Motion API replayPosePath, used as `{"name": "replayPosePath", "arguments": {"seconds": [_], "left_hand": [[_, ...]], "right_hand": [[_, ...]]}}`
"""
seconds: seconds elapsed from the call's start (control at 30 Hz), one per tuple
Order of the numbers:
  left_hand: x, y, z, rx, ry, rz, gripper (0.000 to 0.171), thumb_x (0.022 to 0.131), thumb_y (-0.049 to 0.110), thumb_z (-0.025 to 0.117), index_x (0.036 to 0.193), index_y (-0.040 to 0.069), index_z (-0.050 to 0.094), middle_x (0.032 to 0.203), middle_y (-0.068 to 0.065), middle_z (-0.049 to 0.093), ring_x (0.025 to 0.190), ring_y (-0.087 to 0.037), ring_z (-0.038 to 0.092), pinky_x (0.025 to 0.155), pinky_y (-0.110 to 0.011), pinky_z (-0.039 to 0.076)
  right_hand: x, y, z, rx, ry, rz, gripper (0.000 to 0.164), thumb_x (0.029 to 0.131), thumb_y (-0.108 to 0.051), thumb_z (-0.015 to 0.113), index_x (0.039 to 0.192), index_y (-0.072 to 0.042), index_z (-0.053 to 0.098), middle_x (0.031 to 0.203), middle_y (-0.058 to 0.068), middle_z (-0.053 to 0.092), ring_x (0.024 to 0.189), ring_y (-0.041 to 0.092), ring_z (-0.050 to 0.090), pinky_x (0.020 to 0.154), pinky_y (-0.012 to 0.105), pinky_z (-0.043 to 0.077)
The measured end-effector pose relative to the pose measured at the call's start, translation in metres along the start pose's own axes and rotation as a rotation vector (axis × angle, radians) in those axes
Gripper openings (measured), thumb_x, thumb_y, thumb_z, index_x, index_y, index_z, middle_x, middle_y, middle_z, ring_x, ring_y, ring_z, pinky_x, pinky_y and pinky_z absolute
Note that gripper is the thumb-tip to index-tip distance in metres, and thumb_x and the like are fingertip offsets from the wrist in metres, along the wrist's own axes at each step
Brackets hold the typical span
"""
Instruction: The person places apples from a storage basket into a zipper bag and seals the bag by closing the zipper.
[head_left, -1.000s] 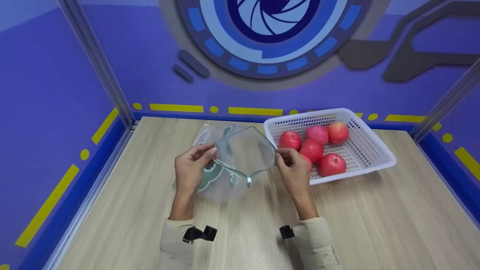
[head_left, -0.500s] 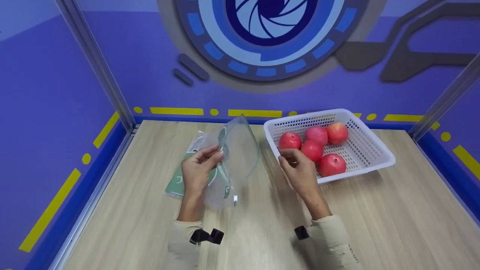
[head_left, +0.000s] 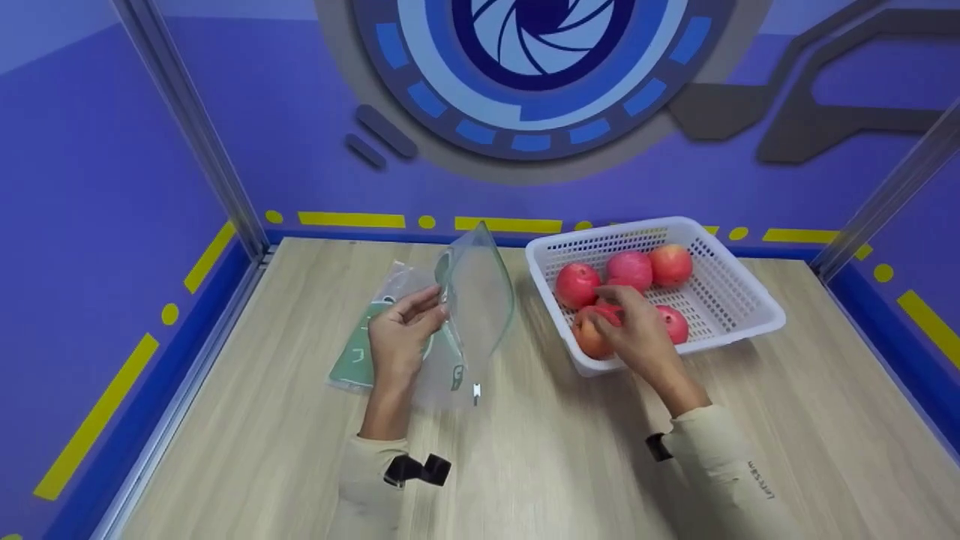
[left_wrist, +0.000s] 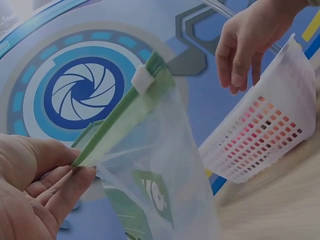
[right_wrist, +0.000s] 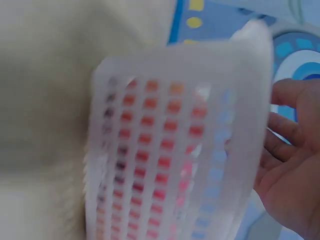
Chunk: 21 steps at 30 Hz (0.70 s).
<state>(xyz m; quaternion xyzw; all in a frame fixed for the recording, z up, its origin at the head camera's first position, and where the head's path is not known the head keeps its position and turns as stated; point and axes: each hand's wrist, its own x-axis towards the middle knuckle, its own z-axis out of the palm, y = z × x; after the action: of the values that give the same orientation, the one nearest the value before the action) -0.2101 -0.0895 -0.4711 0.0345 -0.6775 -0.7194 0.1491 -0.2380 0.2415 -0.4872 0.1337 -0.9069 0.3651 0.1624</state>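
My left hand point(head_left: 401, 334) pinches the green top edge of a clear zip bag point(head_left: 480, 300) between thumb and fingers. The bag's mouth gapes toward the right, and a white slider point(left_wrist: 142, 79) sits on its green strip. My right hand point(head_left: 641, 330) hovers over the near left corner of the white basket point(head_left: 739, 300), fingers bent loosely and spread. Just below those fingers is an orange-red round fruit point(head_left: 590, 339); whether they touch it cannot be told. In the right wrist view the right hand point(right_wrist: 295, 150) appears beyond the basket wall, its fingers apart.
Several more red round fruits point(head_left: 630, 268) lie in the basket, partly hidden by the right hand. Clear plastic with green print point(head_left: 352, 364) lies on the wooden table point(head_left: 262, 420) under the left hand. Blue-purple walls point(head_left: 90, 225) enclose the table at the back and sides.
My right hand has let go of the bag's edge and moved right, over the basket's fruit. The bag, still in my left hand, has swung from stretched wide to a narrower, upright opening.
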Motion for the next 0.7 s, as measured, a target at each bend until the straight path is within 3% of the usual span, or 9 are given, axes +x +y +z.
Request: {"name": "replayPosePath", "arguments": {"seconds": [0.2,0.43,0.57,0.7], "left_hand": [[-0.001,0.0,0.001,0.008,-0.014,-0.002,0.03,0.095,0.0,0.079,0.125,0.003,0.077,0.118,-0.014,0.076,0.108,-0.028,0.075,0.092,-0.028,0.06],[0.0,0.0,0.001,0.004,-0.019,0.01,0.03,0.095,0.0,0.079,0.125,0.002,0.077,0.118,-0.015,0.076,0.108,-0.028,0.075,0.091,-0.028,0.06],[-0.001,0.0,0.0,0.026,-0.013,0.01,0.029,0.096,0.003,0.079,0.125,0.004,0.077,0.119,-0.013,0.077,0.109,-0.028,0.075,0.091,-0.027,0.06],[-0.001,0.001,0.001,0.038,-0.006,0.016,0.029,0.096,0.003,0.079,0.124,0.004,0.078,0.118,-0.013,0.077,0.109,-0.028,0.074,0.092,-0.028,0.06]], "right_hand": [[-0.001,0.015,-0.004,-0.104,-0.137,0.022,0.052,0.091,-0.004,0.084,0.136,0.004,0.06,0.13,0.024,0.063,0.121,0.039,0.06,0.107,0.058,0.051],[0.006,0.019,-0.006,-0.108,-0.259,0.082,0.06,0.089,-0.007,0.086,0.142,0.003,0.059,0.137,0.022,0.061,0.124,0.04,0.058,0.11,0.061,0.047],[0.008,0.021,-0.006,-0.106,-0.296,0.124,0.059,0.089,-0.01,0.086,0.141,0.001,0.061,0.135,0.021,0.062,0.122,0.039,0.058,0.11,0.06,0.046],[0.009,0.023,-0.006,-0.106,-0.298,0.113,0.054,0.088,-0.01,0.085,0.136,0.002,0.064,0.128,0.02,0.064,0.117,0.038,0.059,0.108,0.059,0.048]]}}
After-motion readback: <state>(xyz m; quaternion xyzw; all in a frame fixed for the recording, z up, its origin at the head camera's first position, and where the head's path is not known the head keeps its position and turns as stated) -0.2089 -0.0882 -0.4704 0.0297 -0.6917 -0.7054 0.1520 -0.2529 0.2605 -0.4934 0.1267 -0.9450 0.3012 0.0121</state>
